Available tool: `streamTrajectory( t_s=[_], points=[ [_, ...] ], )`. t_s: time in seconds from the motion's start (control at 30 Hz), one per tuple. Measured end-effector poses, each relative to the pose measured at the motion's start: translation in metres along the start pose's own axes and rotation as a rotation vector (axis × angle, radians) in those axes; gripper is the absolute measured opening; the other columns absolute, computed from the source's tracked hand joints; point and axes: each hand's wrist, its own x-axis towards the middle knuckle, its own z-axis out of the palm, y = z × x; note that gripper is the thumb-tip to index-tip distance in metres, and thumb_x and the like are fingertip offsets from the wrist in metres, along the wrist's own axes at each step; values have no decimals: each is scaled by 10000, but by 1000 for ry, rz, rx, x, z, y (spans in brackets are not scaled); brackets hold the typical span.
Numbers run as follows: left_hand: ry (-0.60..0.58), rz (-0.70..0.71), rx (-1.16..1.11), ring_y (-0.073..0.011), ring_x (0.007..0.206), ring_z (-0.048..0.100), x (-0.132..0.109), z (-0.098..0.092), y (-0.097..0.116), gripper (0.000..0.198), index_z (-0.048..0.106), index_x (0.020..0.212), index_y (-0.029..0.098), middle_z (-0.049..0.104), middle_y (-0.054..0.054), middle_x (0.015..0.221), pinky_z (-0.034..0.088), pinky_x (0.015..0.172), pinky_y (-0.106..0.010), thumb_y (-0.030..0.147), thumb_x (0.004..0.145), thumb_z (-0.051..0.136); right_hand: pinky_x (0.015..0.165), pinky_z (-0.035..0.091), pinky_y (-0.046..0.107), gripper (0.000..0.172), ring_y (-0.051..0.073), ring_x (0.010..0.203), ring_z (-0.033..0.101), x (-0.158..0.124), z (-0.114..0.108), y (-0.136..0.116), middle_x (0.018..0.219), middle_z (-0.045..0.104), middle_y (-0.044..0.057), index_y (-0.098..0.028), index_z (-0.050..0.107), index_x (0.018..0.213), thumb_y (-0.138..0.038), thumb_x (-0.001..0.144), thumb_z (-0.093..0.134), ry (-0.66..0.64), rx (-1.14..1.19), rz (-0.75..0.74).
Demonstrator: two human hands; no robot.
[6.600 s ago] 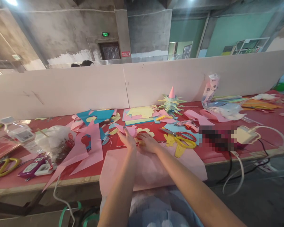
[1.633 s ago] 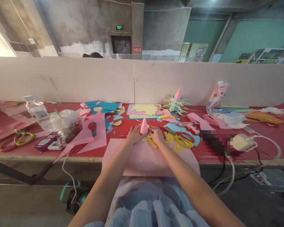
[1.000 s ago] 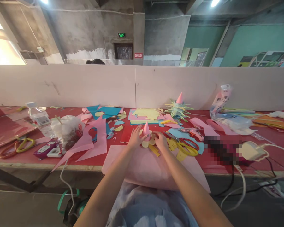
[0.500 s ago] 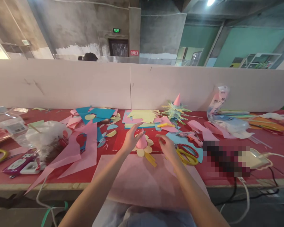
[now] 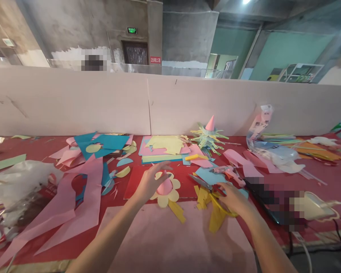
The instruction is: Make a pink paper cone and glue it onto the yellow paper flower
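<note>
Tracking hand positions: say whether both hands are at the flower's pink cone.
No, only the left hand is at the pink cone; the right hand is at the scissors.

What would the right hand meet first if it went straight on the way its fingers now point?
Probably the scissors, just ahead of the right hand; depth is unclear, so they may be touching.

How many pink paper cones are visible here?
2: one cone on the pale yellow flower near the left hand, the other cone atop the fringed paper tree. More may be hidden.
</note>
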Motion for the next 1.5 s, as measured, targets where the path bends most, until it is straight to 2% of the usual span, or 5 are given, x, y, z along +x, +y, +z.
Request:
streamTrajectory(
  t_s=[0.3, 0.7, 0.97, 1.23, 1.5],
  points=[
    [62, -89, -50, -197, 964, 678, 17, 2, 3, 231, 645, 1059, 285, 744, 5, 954, 525, 875, -322, 336, 856, 547, 862, 481, 345, 597, 266, 1055, 601, -14, 3, -1, 1078, 629, 94, -226, 598, 1206, -134, 618, 551, -7, 23, 5],
    [100, -134, -89, -266, 1365, 374, 3, 20, -51, 486, 440, 1356, 265, 440, -99, 1451, 333, 1112, -444, 417, 896, 482, 785, 523, 312, 633, 217, 900, 654, -1, -7, 1, 1033, 654, 44, -300, 610, 1186, -199, 568, 516, 141, 240, 118],
    [232, -120, -128, -268, 1393, 315, -15, 38, -67, 461, 408, 1373, 319, 403, -60, 1473, 281, 1144, -478, 449, 930, 399, 773, 505, 254, 624, 198, 966, 648, 104, -33, -71, 1220, 626, 41, -301, 626, 1213, -88, 634, 533, 24, 241, -151],
    [230, -202, -169, -286, 1389, 312, -14, 38, -71, 476, 408, 1373, 300, 407, -76, 1466, 299, 1126, -494, 473, 931, 393, 888, 493, 328, 487, 233, 992, 634, 230, 12, -139, 1111, 688, 66, -209, 707, 1069, -34, 620, 640, 148, 273, -324],
    [189, -227, -155, -291, 1373, 325, -13, 37, -73, 467, 402, 1366, 249, 402, -118, 1454, 290, 1110, -520, 429, 936, 415, 941, 448, 338, 286, 205, 1029, 615, 209, 12, -139, 1081, 680, 91, -184, 696, 985, -71, 786, 525, 240, 321, -309]
  ],
)
